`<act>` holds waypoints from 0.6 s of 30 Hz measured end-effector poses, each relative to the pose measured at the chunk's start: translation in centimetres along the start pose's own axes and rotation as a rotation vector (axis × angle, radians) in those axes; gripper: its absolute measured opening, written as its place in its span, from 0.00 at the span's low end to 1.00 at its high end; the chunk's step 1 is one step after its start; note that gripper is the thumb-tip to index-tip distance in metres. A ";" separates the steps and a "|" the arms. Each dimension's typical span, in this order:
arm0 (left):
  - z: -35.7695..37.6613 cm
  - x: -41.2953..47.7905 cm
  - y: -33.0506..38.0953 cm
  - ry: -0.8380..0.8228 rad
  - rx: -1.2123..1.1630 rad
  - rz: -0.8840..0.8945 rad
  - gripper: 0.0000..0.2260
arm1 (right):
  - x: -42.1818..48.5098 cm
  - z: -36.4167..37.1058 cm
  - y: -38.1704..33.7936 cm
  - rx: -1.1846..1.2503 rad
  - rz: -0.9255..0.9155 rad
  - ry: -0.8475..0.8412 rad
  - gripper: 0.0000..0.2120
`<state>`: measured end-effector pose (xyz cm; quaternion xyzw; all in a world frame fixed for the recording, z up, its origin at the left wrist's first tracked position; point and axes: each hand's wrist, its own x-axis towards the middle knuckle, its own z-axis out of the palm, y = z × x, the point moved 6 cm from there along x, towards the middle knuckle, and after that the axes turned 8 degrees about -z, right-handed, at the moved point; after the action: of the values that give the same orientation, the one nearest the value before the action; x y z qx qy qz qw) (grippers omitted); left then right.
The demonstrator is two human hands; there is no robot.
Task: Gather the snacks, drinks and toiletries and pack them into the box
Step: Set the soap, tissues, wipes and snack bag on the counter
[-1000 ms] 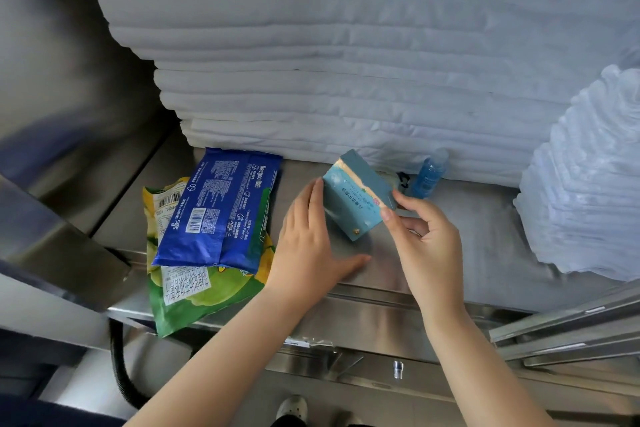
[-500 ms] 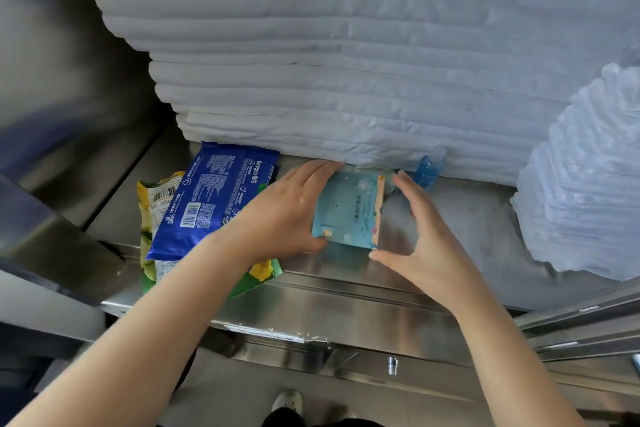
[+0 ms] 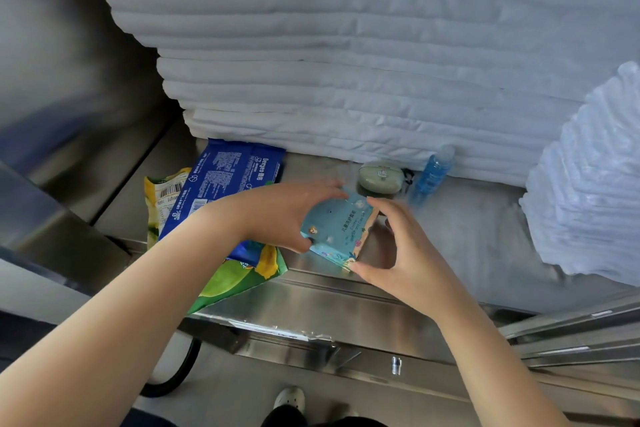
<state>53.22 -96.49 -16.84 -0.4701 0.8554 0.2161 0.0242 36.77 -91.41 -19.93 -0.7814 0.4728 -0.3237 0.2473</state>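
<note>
Teal pack [image 3: 337,227], a small flat toiletry packet, sits between both hands just above the front part of the steel bench [image 3: 467,236]; whether its near corner touches the metal I cannot tell. Its long axis runs away from the person, with the far end leaning a little to the right and the printed face turned up. The left hand [image 3: 277,211] has the firmer grip: its fingers curl over the far left edge and its thumb comes in at the near left corner. The right hand [image 3: 405,253] spans the opposite long edge in a half-open curve, thumb tip at the near corner and forefinger at the far one, more steadying than clamping. Both hands are equally near, so either could carry it, though I judge the left better set to do so. The box is not in view, so which way the carry goes cannot be read. Left of the pack lie a blue wipes packet [image 3: 225,177] on a green snack bag [image 3: 235,277]. Beyond it, against the stacked white linen [image 3: 346,62], are a green case [image 3: 381,177] and a blue bottle [image 3: 433,172].
</note>
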 end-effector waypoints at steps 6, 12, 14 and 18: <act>0.7 -2.3 0.5 0.177 -0.132 -0.034 0.28 | -0.4 0.0 0.2 -0.033 -0.002 0.012 0.39; 1.9 -6.4 1.8 0.563 -0.085 -0.133 0.22 | -0.9 -1.8 0.9 -0.021 -0.028 0.158 0.21; 2.5 -6.6 1.9 0.560 -0.057 -0.157 0.25 | -0.9 -1.9 0.7 -0.035 -0.035 0.221 0.16; 2.2 -6.6 1.5 0.619 0.001 -0.183 0.20 | -0.9 -1.3 0.3 -0.012 -0.039 0.270 0.12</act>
<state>55.30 -89.64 -16.67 -0.5884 0.7766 0.0594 -0.2173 35.31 -90.89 -19.51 -0.7412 0.4883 -0.4278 0.1707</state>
